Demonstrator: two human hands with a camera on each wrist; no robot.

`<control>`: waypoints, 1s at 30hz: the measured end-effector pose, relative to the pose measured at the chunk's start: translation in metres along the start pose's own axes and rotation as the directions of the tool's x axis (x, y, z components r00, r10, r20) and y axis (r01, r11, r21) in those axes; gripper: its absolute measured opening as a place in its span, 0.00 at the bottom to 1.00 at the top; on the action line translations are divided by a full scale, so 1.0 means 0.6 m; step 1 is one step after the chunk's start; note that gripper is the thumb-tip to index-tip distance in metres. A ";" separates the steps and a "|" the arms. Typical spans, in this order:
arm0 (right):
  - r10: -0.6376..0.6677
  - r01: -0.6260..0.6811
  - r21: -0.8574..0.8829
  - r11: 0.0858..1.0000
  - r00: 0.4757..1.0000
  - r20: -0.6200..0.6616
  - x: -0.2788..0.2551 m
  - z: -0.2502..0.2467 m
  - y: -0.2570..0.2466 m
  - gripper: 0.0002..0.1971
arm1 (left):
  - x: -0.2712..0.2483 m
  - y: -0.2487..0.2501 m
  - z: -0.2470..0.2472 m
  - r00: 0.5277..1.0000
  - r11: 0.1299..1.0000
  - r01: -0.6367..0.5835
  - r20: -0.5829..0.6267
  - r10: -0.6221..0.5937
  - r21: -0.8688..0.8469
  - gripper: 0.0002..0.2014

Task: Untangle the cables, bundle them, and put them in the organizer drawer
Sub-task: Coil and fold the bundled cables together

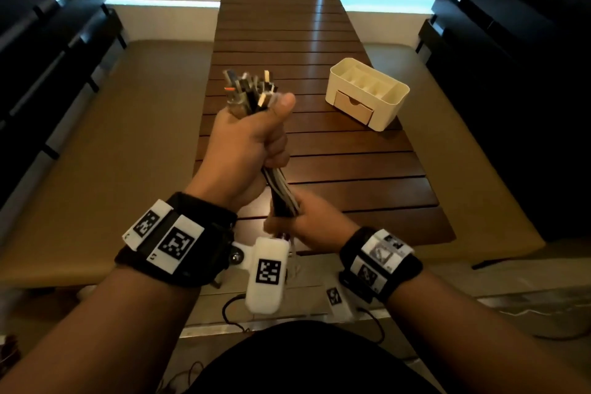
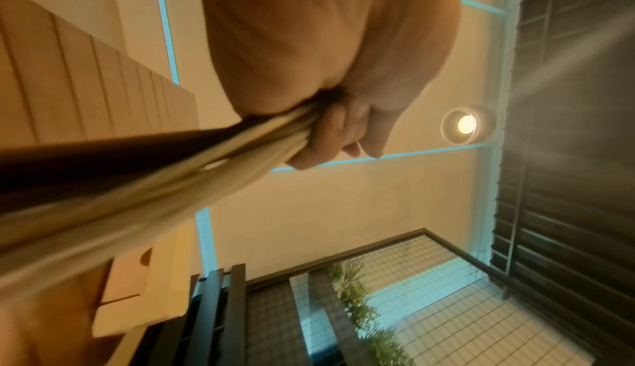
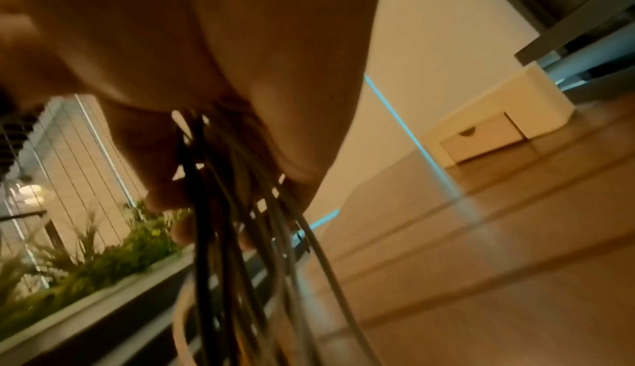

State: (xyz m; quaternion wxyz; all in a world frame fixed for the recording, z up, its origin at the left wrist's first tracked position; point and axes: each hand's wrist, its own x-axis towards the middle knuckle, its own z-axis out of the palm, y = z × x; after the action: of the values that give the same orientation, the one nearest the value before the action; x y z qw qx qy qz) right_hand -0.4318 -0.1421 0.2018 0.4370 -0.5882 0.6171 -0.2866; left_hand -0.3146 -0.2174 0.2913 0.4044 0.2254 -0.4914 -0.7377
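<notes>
Both hands clamp one bunch of cables [image 1: 281, 189]: the left hand [image 1: 246, 144] makes a fist round it just under the plug ends [image 1: 249, 88], thumb up along them, and the right hand [image 1: 307, 221] curls its grip round the strands lower and nearer the body. Between the two fists the black and white cables run straight above the tabletop [image 1: 351, 169], and below the right hand they hang loose, as the right wrist view shows. Well apart to the right, the cream organizer [image 1: 367, 96] stands on the tabletop with its drawer [image 1: 353, 107] pushed in.
</notes>
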 end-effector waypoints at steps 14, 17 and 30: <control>-0.137 0.137 0.005 0.991 0.991 -0.010 -0.034 -0.198 -0.106 0.61 | 0.023 0.057 0.063 0.980 0.983 -0.183 0.084 0.181 0.012 0.13; -0.281 0.290 0.123 0.949 0.956 -0.086 -0.025 -0.170 -0.142 0.34 | 0.040 0.073 0.111 0.970 0.972 -0.235 0.064 0.234 0.000 0.12; -0.119 0.220 0.245 0.944 0.922 -0.369 0.014 -0.127 -0.097 0.19 | 0.072 0.091 0.109 0.989 0.974 -0.142 0.067 0.132 0.179 0.05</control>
State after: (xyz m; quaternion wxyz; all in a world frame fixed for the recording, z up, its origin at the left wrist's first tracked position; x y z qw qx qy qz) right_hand -0.4705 -0.1709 0.2850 0.3730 -0.5114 0.5837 -0.5086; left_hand -0.3663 -0.2278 0.3709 0.4183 0.2071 -0.5825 -0.6654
